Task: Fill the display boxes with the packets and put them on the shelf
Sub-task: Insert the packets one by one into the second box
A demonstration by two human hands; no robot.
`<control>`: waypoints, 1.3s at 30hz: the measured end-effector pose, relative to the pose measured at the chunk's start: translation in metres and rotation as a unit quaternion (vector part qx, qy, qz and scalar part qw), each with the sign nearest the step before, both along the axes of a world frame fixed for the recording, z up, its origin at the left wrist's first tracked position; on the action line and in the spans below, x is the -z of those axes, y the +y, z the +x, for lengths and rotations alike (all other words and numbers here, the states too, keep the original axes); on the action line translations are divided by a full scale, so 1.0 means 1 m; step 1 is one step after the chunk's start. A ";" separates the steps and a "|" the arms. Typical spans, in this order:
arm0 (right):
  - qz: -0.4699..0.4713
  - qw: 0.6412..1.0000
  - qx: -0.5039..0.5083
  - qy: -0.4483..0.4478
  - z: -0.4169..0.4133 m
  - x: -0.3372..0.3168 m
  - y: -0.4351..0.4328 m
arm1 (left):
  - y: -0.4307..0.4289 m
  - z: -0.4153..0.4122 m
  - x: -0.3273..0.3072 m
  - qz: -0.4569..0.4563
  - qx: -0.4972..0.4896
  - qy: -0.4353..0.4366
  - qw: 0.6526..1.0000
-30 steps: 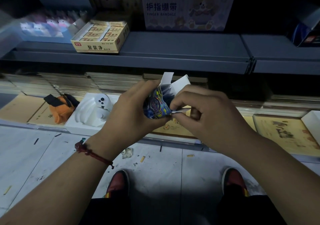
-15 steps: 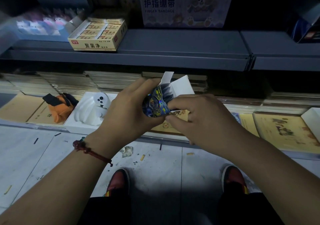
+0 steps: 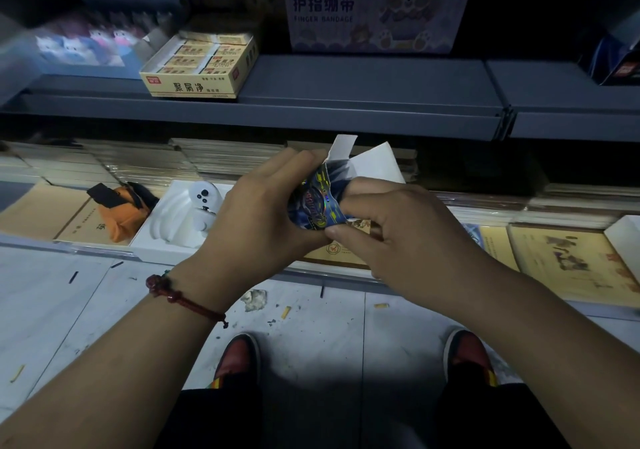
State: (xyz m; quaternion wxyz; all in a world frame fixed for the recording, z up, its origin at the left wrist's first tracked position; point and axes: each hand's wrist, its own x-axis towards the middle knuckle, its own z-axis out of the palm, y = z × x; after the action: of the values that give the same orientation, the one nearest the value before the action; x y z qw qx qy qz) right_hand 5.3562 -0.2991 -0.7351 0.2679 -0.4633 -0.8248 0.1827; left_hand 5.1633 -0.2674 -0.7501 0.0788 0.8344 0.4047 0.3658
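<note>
Packets (image 3: 317,202) within curled left hand (image 3: 256,221); right hand (image 3: 394,230) in pinch on them

Dim light, a grey metal shelf (image 3: 363,102) up front, pale tiled floor (image 3: 52,303) below with scattered scraps (image 3: 255,299).

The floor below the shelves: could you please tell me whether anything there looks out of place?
Yes. A crumpled pale scrap lies on the floor tiles just ahead of the left shoe, with small yellow bits and dark slivers scattered around it. It looks like unswept litter.
</note>
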 end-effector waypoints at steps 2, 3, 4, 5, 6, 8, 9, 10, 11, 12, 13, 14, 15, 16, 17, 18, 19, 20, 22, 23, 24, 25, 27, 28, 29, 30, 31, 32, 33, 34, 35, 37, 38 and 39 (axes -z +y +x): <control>0.005 1.000 0.001 0.002 -0.001 -0.001 0.000 | 0.001 -0.002 -0.001 0.006 -0.001 -0.002 1.000; -0.005 1.000 -0.002 0.007 0.000 -0.001 0.000 | 0.001 -0.002 -0.001 0.006 -0.001 0.000 1.000; -0.023 1.000 -0.007 0.015 0.000 -0.002 0.001 | 0.000 -0.003 -0.001 0.004 -0.001 0.004 1.000; -0.046 0.999 -0.009 0.022 0.001 -0.002 0.001 | 0.000 -0.003 0.000 0.001 0.000 0.007 1.000; -0.067 0.997 -0.011 0.026 0.002 -0.002 0.002 | -0.001 -0.003 0.001 -0.003 0.003 0.007 1.000; -0.097 0.995 -0.016 0.026 0.004 -0.002 0.003 | -0.002 -0.004 0.003 -0.010 0.007 0.005 1.000; -0.107 0.994 -0.021 0.024 0.004 -0.002 0.003 | -0.002 -0.004 0.003 -0.010 0.006 0.008 1.000; -0.115 0.993 -0.024 0.020 0.004 -0.002 0.003 | -0.002 -0.004 0.003 -0.008 0.004 0.012 1.000; -0.122 0.992 -0.025 0.013 0.004 -0.003 0.003 | -0.002 -0.004 0.003 -0.006 0.003 0.015 1.000; -0.125 0.992 -0.025 0.001 0.004 -0.004 0.002 | -0.002 -0.004 0.003 -0.005 0.004 0.014 1.000; -0.127 0.992 -0.024 -0.009 0.004 -0.004 0.003 | -0.002 -0.003 0.003 -0.006 0.005 0.013 1.000; -0.129 0.991 -0.025 -0.017 0.004 -0.005 0.003 | -0.002 -0.003 0.003 -0.007 0.006 0.011 1.000; -0.132 0.991 -0.027 -0.023 0.004 -0.005 0.003 | -0.002 -0.003 0.003 -0.010 0.007 0.011 1.000; -0.133 0.990 -0.030 -0.029 0.004 -0.006 0.003 | -0.002 -0.002 0.003 -0.012 0.009 0.011 1.000; -0.134 0.990 -0.034 -0.037 0.003 -0.006 0.003 | -0.001 -0.002 0.003 -0.012 0.010 0.010 1.000; -0.133 0.990 -0.037 -0.041 0.002 -0.006 0.002 | -0.001 -0.001 0.002 -0.012 0.011 0.007 1.000; -0.133 0.990 -0.039 -0.039 0.001 -0.007 0.002 | -0.001 -0.001 0.001 -0.011 0.013 0.004 1.000; -0.133 0.990 -0.040 -0.032 0.000 -0.007 0.001 | 0.000 0.000 0.001 -0.009 0.015 0.000 1.000; -0.132 0.990 -0.038 -0.021 -0.001 -0.008 0.001 | 0.002 0.001 0.000 -0.005 0.020 -0.003 1.000; -0.128 0.991 -0.037 -0.022 -0.002 -0.007 0.001 | 0.002 0.001 0.000 -0.007 0.022 -0.003 1.000; -0.120 0.992 -0.033 -0.022 -0.002 -0.005 0.001 | 0.003 0.001 0.000 -0.008 0.021 -0.004 1.000; -0.103 0.994 -0.025 -0.019 -0.002 -0.002 0.000 | 0.003 0.001 0.001 -0.009 0.020 -0.005 1.000; -0.038 0.999 0.007 -0.004 -0.003 0.002 -0.001 | 0.004 0.001 0.002 -0.012 0.016 -0.004 1.000; -0.008 1.000 0.023 0.003 -0.003 0.002 -0.002 | 0.005 0.001 0.001 -0.014 0.015 -0.003 1.000; 0.010 0.999 0.034 0.010 -0.004 0.004 -0.002 | 0.005 0.000 0.001 -0.016 0.013 -0.003 1.000; 0.015 0.999 0.037 0.023 -0.004 0.005 -0.001 | 0.004 -0.001 0.000 -0.017 0.012 -0.004 1.000; 0.008 0.998 0.035 0.045 -0.004 0.006 0.000 | 0.004 -0.001 -0.001 -0.016 0.012 -0.004 1.000; -0.008 0.997 0.031 0.073 -0.004 0.007 0.000 | 0.004 -0.002 -0.002 -0.014 0.014 -0.004 1.000; -0.030 0.994 0.029 0.102 -0.004 0.007 0.000 | 0.003 -0.002 -0.003 -0.013 0.017 -0.005 1.000; -0.058 0.990 0.028 0.128 -0.004 0.006 0.000 | 0.003 -0.003 -0.004 -0.013 0.020 -0.005 1.000; -0.091 0.984 0.027 0.151 -0.004 0.006 -0.001 | 0.003 -0.003 -0.004 -0.013 0.022 -0.003 1.000; -0.148 0.975 0.019 0.162 -0.002 0.004 -0.003 | 0.001 -0.005 -0.004 -0.015 0.026 0.005 1.000; -0.161 0.975 0.013 0.153 -0.001 0.003 -0.003 | 0.001 -0.005 -0.003 -0.019 0.027 0.007 0.999; -0.166 0.976 0.007 0.140 -0.001 0.001 -0.004 | 0.000 -0.006 -0.003 -0.022 0.028 0.007 0.999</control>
State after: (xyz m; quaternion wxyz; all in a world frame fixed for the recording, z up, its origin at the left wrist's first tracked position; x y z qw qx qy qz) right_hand 5.3556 -0.3026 -0.7362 0.3018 -0.4767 -0.7340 0.3780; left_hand 5.1574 -0.2675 -0.7467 0.1041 0.8461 0.3895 0.3487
